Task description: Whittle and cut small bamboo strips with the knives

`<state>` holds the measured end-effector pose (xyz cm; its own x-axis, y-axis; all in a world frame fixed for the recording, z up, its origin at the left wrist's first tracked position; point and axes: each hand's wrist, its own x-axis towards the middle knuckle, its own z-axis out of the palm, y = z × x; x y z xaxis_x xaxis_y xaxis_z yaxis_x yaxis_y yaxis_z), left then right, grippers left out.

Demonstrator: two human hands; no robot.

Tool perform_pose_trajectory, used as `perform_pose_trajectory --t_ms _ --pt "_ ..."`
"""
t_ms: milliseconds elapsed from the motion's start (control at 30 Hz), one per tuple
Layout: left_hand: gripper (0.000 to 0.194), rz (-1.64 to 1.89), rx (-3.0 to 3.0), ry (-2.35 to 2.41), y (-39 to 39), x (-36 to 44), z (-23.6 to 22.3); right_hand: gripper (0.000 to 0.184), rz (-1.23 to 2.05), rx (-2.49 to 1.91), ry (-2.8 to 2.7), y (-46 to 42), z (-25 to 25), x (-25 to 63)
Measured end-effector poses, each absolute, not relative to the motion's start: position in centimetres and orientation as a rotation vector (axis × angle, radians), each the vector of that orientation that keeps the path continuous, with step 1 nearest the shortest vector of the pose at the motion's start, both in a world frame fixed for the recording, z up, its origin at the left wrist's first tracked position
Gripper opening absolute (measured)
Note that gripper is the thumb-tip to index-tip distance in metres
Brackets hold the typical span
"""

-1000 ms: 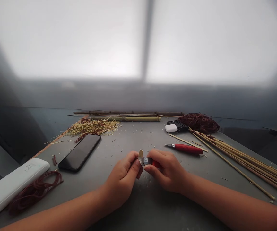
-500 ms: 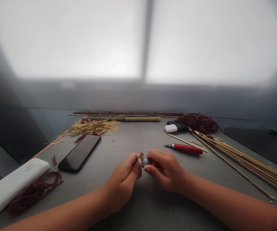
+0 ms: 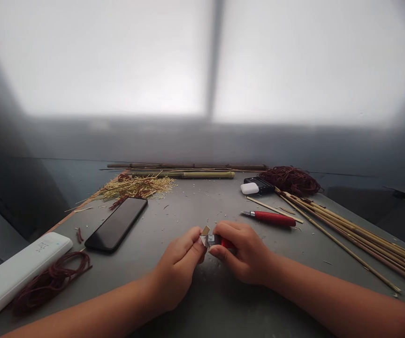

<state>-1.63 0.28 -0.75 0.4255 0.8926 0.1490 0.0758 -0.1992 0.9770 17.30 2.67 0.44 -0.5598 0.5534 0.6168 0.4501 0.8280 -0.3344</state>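
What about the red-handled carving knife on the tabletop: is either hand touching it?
No: grey tabletop shows between the carving knife and both the right hand and the left hand.

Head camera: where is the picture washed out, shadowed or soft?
Head view: bright panels at the back, washed out and blurred; head view: dark shadow on the table below the left hand and right hand; head view: phone crisp-edged, near-left cord softer.

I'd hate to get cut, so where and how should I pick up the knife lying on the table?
Probably by the middle of its red handle, coming from the right: the knife lies flat, handle rightward, bare blade pointing left. A strip lies close behind, so pinch from above.
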Motion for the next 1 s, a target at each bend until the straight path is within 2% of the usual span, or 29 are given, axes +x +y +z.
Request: perform_pose_trajectory --t_ms 300,567,1000 --pt "0.021 0.914 1.749 0.882 -0.14 -1.91 0.15 0.043 0.211 -0.717 -2.247 2.67 0.33 17.34" --pt "0.04 0.851 1.871 0.935 -0.45 -1.68 0.08 0.037 0.22 -0.676 -2.261 2.81 0.38 17.3" --pt "0.042 0.887 1.815 0.902 -0.3 -1.39 -0.23 0.039 0.22 -0.685 -2.267 2.64 0.54 17.25"
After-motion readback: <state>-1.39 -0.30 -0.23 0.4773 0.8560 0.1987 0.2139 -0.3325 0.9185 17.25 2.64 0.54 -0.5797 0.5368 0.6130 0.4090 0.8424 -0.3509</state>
